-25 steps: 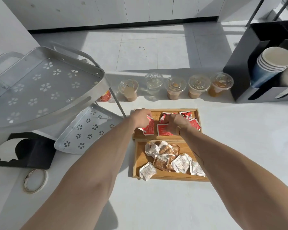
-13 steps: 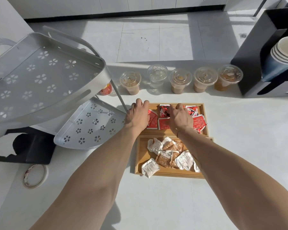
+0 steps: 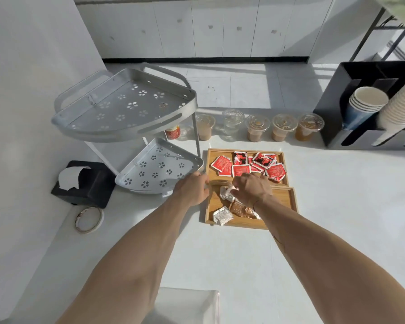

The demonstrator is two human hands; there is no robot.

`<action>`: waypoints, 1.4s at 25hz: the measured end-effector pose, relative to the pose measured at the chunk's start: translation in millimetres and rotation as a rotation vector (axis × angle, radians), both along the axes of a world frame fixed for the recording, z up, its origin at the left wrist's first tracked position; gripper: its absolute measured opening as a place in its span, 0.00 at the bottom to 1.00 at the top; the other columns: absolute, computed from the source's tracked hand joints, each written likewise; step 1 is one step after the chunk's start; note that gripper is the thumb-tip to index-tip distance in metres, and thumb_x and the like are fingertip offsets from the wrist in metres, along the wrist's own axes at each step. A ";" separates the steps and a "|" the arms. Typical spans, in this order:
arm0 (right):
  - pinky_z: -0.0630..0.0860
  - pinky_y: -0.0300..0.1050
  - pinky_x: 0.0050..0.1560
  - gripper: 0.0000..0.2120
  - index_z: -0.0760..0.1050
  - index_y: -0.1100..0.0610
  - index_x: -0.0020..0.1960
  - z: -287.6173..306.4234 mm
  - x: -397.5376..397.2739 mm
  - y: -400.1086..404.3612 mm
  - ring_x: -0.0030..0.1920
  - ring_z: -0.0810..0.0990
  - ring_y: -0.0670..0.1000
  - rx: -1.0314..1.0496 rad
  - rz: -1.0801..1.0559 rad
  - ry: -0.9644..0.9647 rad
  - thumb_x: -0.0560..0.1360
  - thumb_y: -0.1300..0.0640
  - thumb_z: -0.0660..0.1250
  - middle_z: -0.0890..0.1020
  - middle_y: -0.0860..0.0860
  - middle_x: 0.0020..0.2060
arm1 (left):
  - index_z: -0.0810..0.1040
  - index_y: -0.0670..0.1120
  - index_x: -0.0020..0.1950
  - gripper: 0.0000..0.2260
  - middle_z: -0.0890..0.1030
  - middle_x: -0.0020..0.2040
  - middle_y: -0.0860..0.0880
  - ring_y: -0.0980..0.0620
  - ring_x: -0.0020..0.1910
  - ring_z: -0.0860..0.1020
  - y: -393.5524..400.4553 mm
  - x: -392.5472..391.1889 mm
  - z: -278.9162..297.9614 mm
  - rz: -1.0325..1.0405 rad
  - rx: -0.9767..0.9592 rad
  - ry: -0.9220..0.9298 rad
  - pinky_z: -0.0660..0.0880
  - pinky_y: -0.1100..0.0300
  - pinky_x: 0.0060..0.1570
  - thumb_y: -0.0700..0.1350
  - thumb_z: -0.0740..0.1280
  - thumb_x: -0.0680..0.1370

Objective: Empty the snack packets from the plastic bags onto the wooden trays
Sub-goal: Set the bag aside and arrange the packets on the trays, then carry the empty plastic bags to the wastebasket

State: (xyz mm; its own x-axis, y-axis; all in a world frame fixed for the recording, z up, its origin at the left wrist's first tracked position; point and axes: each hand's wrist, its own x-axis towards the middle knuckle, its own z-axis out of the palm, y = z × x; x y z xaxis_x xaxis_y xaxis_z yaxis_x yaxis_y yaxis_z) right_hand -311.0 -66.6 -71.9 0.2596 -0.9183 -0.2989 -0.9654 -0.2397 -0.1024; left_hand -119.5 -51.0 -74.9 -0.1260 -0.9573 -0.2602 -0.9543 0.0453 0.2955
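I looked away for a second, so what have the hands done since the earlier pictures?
Both hands drew back from the far tray of red packets to the near tray. The right hand now fingers a white packet; the left hand sits at the tray's left corner. The lidded cups remain unmoved.

Both my bare forearms reach out toward twelve o'clock. My left hand (image 3: 192,189) sits palm down, fingers curled loosely. My right hand (image 3: 251,189), just at its three o'clock, is knuckles up, fingertips pinched together.
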 end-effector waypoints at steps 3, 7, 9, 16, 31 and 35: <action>0.68 0.54 0.62 0.18 0.77 0.48 0.63 7.1 11.4 35.4 0.61 0.76 0.54 0.054 0.029 0.015 0.78 0.41 0.61 0.81 0.50 0.59 | 0.74 0.51 0.66 0.19 0.73 0.68 0.47 0.46 0.65 0.73 42.6 38.6 6.0 0.051 0.231 -0.082 0.72 0.49 0.61 0.49 0.63 0.75; 0.72 0.49 0.57 0.20 0.76 0.46 0.65 7.0 37.2 79.5 0.63 0.77 0.55 0.172 0.127 0.051 0.76 0.40 0.63 0.80 0.50 0.61 | 0.74 0.54 0.66 0.17 0.74 0.67 0.50 0.49 0.65 0.72 103.8 103.1 5.0 0.116 0.385 -0.174 0.70 0.51 0.64 0.50 0.62 0.77; 0.71 0.49 0.59 0.20 0.75 0.44 0.66 1.0 52.1 101.4 0.65 0.75 0.54 0.209 0.161 0.077 0.76 0.40 0.64 0.78 0.50 0.64 | 0.74 0.53 0.67 0.17 0.74 0.68 0.50 0.49 0.67 0.72 133.6 132.8 4.7 0.156 0.397 -0.180 0.70 0.52 0.66 0.49 0.63 0.77; 0.67 0.49 0.63 0.27 0.73 0.42 0.68 -16.9 100.8 172.8 0.68 0.73 0.51 0.344 0.193 0.066 0.70 0.38 0.70 0.77 0.46 0.66 | 0.72 0.54 0.70 0.24 0.74 0.69 0.49 0.48 0.66 0.73 217.7 206.2 -1.4 0.227 0.461 -0.162 0.71 0.51 0.65 0.46 0.71 0.74; 0.66 0.48 0.56 0.16 0.72 0.47 0.56 -51.5 126.4 251.1 0.59 0.74 0.52 0.314 0.110 0.005 0.71 0.48 0.72 0.81 0.47 0.53 | 0.71 0.51 0.63 0.19 0.78 0.60 0.49 0.47 0.61 0.73 286.6 205.4 -54.8 0.242 0.174 -0.304 0.67 0.51 0.59 0.39 0.65 0.74; 0.73 0.47 0.56 0.09 0.77 0.49 0.53 -50.9 119.9 235.9 0.57 0.78 0.54 0.308 0.114 -0.015 0.74 0.49 0.67 0.81 0.50 0.54 | 0.77 0.51 0.51 0.14 0.81 0.55 0.50 0.47 0.56 0.77 298.7 198.9 -48.7 0.343 0.244 -0.279 0.68 0.54 0.58 0.34 0.61 0.73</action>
State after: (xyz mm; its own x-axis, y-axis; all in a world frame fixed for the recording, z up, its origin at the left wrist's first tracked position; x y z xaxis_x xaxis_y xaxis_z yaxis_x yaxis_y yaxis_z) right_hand -191.1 169.4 -122.8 0.3623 -0.7498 -0.5537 -0.9319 -0.3019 -0.2010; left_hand 79.4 247.7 -123.7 0.2917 -0.8386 -0.4600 -0.9462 -0.3234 -0.0104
